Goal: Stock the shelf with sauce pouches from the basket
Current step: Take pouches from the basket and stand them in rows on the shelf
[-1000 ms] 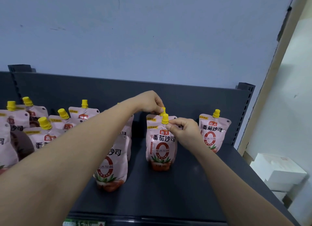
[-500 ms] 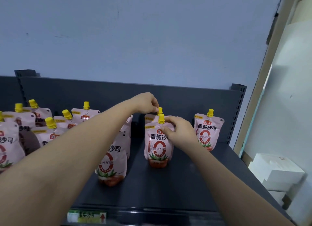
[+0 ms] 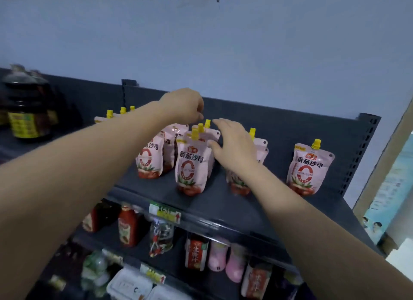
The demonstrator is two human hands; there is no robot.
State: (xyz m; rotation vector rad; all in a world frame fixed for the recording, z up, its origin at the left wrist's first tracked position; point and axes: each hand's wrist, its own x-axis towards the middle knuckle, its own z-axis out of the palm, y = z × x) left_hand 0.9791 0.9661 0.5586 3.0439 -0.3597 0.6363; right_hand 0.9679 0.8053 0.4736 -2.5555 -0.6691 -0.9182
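I am seeing my right hand (image 3: 234, 148), off the front pouch (image 3: 192, 165) it pinched earlier, spreading open and empty just right of it, while my left hand (image 3: 184, 106) is curling empty above the caps on the top shelf (image 3: 223, 210).

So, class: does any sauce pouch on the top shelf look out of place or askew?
Nothing is spilled or fallen. One pouch stands alone at the right end of the top shelf, apart from the cluster.

Pale pink sauce pouches (image 3: 191, 165) with yellow caps, red ring motif and dark lettering stand on a dark grey metal shelf (image 3: 223, 208); the wall (image 3: 223, 42) looks bluish-lilac, perhaps a lighting tint.
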